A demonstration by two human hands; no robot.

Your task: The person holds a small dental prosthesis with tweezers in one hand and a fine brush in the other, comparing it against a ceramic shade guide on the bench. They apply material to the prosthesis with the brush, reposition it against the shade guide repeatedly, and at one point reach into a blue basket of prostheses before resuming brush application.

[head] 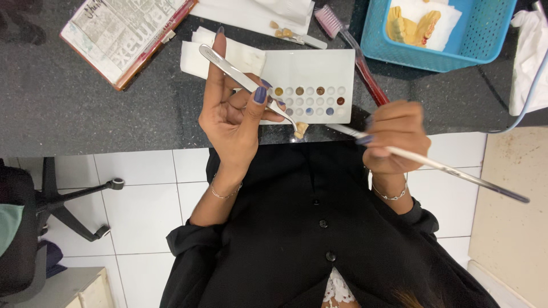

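— Tweezers (245, 80) first: which hand has them?

— Her left hand (231, 117), closed around them between thumb and fingers. They run on a slant from upper left, past the raised forefinger, down to lower right, and at their tips they pinch a small cream tooth-shaped piece (300, 129).

— And the other hand?

— The right hand (397, 137) is clenched on a thin brush (434, 165). Its long axis lies almost crosswise: the dark handle trails off to the lower right, the working end points left toward the piece.

— How close is that end to the piece?

— Near, just to its right. I cannot tell whether it touches. So the piece sits between the two hands, above the edge of the dark countertop (85, 114), nearer to the left hand that carries it.

— What lies beyond?

— Just behind the hands, a white palette (314, 65) with small wells of coloured pigment. Farther back, a pink-bristled brush (348, 43) with a red handle, and a blue basket (485, 34) holding a yellow dental cast (411, 25) on white paper. At far left, a printed booklet (123, 34).
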